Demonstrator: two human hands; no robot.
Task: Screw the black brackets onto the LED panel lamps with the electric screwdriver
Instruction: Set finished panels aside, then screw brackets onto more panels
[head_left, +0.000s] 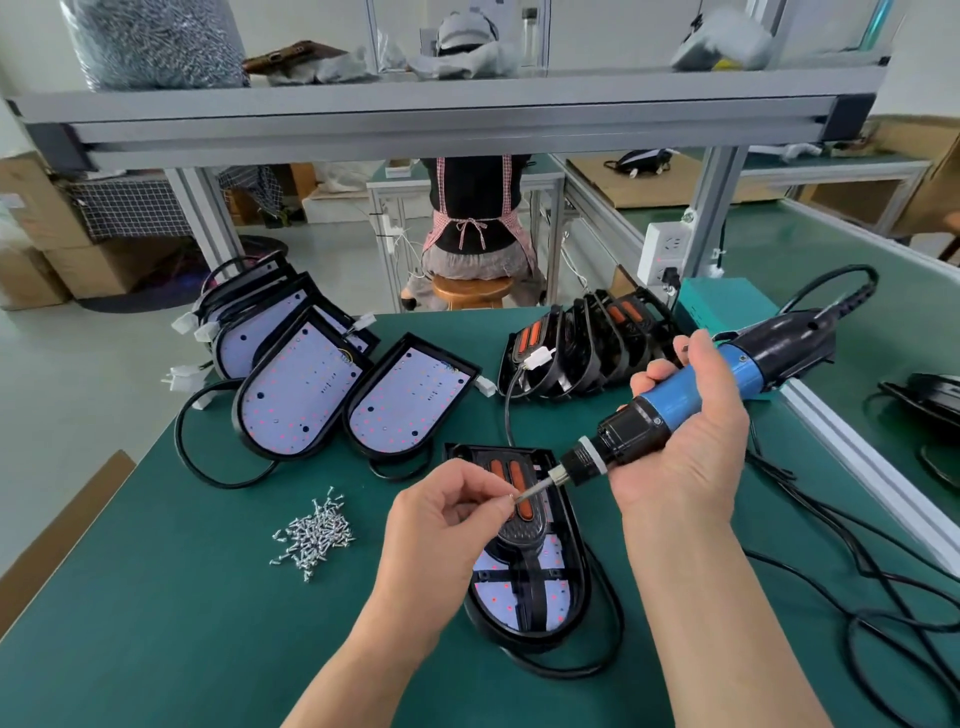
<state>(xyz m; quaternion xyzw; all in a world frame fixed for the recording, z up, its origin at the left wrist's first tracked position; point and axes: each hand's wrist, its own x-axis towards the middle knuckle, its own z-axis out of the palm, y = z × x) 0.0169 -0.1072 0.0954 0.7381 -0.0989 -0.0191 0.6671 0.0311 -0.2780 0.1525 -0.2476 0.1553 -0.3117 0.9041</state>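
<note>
— What's on the left side of the bench?

— A stack of lamps leaning on one another with their pale LED boards facing up. Just right of it a flat lamp lies on the green mat, and black cords loop around them. In front of those there's a loose heap of screws.

— And the left hand?

— The left hand is just right of the heap. Its thumb and forefinger pinch a single screw against the tip of the screwdriver bit. The other fingers are curled in.

— Where's the lamp being worked on?

— The middle lamp lies flat on the mat under both hands, with its rounded end toward the person. A black bracket sits on top of it. The bracket has two orange strips at its far end, and its stem runs down over the LED board. I can't tell whether any of it is fastened.

— The right hand?

— The right hand is wrapped around the blue body of the screwdriver. The tool is tilted, and its bit points down and left to the left fingertips, above the bracket. Its cord runs off to the right.

— Anything behind it?

— A row of lamps stands on edge there, brackets already on them. Right of that is a green box, and black cables trail across the mat.
</note>
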